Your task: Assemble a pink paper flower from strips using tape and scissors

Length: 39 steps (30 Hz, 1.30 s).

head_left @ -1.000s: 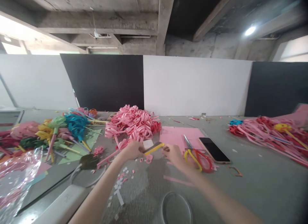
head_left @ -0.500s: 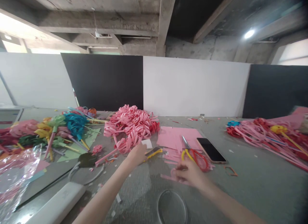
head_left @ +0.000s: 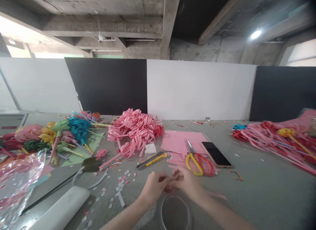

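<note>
My left hand (head_left: 156, 187) and my right hand (head_left: 187, 184) meet low over the middle of the table, fingertips together. Both are closed in a pinch. A pink paper strip (head_left: 217, 195) shows past my right wrist and seems to run back into that hand; its other end is hidden. What my left fingers pinch is too small to make out. Just beyond my right hand lie scissors (head_left: 195, 162) with one yellow and one red handle. A yellow utility knife (head_left: 156, 159) rests beyond my left hand, near a small white paper piece (head_left: 150, 148).
Pink sheets (head_left: 184, 141) and a phone (head_left: 216, 154) lie behind the scissors. A heap of pink paper loops (head_left: 137, 131) stands further back. Colourful paper flowers (head_left: 79, 126) and a white power strip (head_left: 61, 210) are left. A clear ring (head_left: 189, 212) sits in front.
My left hand has drawn back from the white paper piece and knife to meet my right hand. The pink strip now trails to the right of my right wrist.
</note>
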Each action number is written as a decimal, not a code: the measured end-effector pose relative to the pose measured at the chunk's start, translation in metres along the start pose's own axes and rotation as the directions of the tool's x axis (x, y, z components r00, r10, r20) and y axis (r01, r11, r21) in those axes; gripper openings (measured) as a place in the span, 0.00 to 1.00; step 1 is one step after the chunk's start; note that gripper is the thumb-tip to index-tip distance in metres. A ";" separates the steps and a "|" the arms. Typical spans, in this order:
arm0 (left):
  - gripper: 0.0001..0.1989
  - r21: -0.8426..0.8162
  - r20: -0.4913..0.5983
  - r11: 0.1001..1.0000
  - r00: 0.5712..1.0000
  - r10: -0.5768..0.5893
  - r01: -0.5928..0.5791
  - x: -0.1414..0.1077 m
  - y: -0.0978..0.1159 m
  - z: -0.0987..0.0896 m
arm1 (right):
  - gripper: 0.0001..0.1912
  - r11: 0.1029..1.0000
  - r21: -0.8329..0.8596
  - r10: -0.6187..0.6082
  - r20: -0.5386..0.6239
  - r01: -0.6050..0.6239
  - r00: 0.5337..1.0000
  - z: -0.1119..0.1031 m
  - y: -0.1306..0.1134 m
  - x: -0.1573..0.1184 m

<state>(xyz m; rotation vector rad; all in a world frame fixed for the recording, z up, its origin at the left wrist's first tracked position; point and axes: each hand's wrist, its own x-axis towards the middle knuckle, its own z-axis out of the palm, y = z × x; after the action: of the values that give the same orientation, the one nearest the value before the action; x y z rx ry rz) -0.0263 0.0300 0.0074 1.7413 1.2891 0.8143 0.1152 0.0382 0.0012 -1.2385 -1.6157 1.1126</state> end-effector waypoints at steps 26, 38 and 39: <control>0.16 -0.503 -0.356 0.864 0.913 -0.199 -0.008 -0.003 -0.026 -0.003 | 0.07 0.673 -0.739 -0.089 -0.098 -0.012 0.991 -0.078 -0.035 0.058; 0.14 -0.597 -0.336 0.803 0.911 -0.240 -0.009 -0.002 -0.029 -0.005 | 0.09 0.637 -0.750 -0.279 -0.007 0.179 0.960 -0.024 -0.018 0.046; 0.14 -0.605 -0.339 0.796 0.910 -0.238 -0.017 -0.002 -0.029 -0.005 | 0.08 0.630 -0.741 -0.289 0.055 0.233 0.956 -0.018 -0.013 0.034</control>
<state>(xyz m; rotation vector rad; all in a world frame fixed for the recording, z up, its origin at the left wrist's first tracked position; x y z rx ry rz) -0.0436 0.0337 -0.0158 1.0036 1.1918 1.3867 0.1216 0.0728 0.0221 -1.4344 -2.2106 0.1725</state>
